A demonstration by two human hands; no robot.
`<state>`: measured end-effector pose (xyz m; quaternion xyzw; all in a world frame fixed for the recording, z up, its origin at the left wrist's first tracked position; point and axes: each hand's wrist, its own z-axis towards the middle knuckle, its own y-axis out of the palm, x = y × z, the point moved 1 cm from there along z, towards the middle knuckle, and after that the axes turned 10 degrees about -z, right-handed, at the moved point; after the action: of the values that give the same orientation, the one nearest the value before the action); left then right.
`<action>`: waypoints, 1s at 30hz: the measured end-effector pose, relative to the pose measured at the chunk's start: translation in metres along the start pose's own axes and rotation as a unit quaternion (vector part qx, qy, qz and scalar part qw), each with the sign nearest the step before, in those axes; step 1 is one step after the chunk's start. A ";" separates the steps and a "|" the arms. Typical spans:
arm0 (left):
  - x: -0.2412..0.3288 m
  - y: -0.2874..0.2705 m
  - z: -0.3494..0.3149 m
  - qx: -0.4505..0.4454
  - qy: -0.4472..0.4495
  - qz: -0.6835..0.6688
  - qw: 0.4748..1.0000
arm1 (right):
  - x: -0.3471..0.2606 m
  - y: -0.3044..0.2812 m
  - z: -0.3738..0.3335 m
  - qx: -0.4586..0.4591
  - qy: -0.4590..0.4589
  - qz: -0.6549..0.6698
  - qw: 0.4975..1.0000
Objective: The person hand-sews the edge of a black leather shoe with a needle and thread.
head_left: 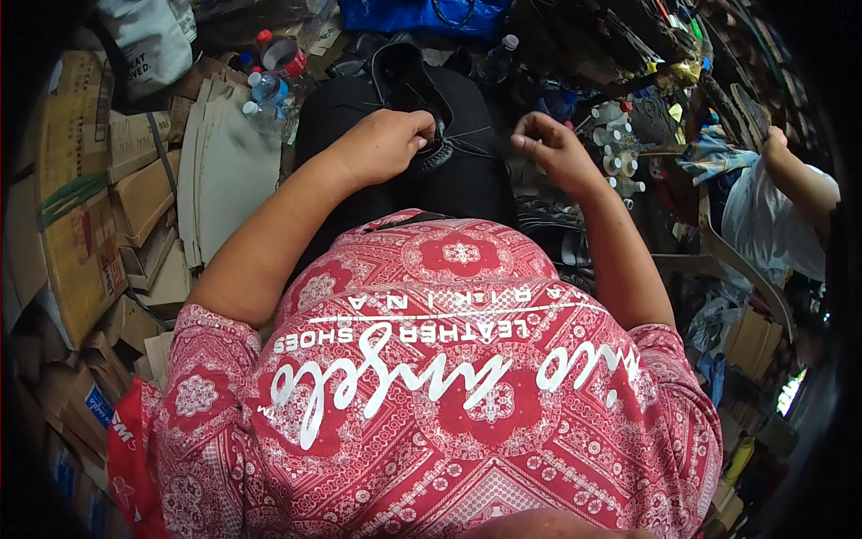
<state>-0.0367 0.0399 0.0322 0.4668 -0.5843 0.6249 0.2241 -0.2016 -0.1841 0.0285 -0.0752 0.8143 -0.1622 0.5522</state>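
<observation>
A black shoe (437,160) rests on my dark-clothed lap, its open, curved collar pointing away from me. My left hand (384,145) is closed at its left side, thumb and fingers pressed against it. From the shoe's near end, fine thread (467,141) spreads out in thin loops toward the right. My right hand (554,151) is raised to the right, apart from the shoe, with thumb and fingers curled into a pinch. What it pinches, if anything, is too small to make out.
Stacked cardboard (144,193) and a pale grey sheet (220,171) stand at the left. Plastic bottles (268,88) lie beyond them, and several more bottles (618,148) crowd the right. A blue bag (422,16) sits at the far edge. Another person's arm (802,184) shows at far right.
</observation>
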 end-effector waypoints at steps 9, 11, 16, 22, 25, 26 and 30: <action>0.007 -0.001 0.004 -0.014 -0.024 -0.001 1.000 | 0.006 0.018 -0.003 0.016 -0.041 -0.100 0.994; 0.007 -0.001 0.005 -0.012 -0.029 -0.005 1.000 | 0.005 0.023 -0.005 0.030 -0.058 -0.110 0.992; 0.009 -0.002 0.005 -0.016 -0.015 0.033 0.999 | -0.009 0.026 -0.011 0.071 -0.092 -0.221 0.968; 0.015 -0.005 0.007 -0.027 0.030 0.089 0.995 | -0.044 0.000 0.013 0.143 -0.212 -0.452 0.855; 0.016 -0.003 0.009 -0.029 0.044 0.107 0.993 | -0.016 -0.012 0.043 0.168 -0.133 -0.534 0.818; 0.014 -0.003 0.009 -0.025 0.046 0.109 0.993 | -0.015 -0.015 0.043 0.170 -0.136 -0.535 0.816; 0.006 -0.001 -0.001 -0.010 0.056 0.110 0.992 | -0.068 0.002 0.022 0.115 -0.237 -0.516 0.815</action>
<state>-0.0387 0.0391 0.0377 0.3620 -0.6248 0.6649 0.1909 -0.1553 -0.1657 0.0795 -0.4565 0.4748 -0.4934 0.5681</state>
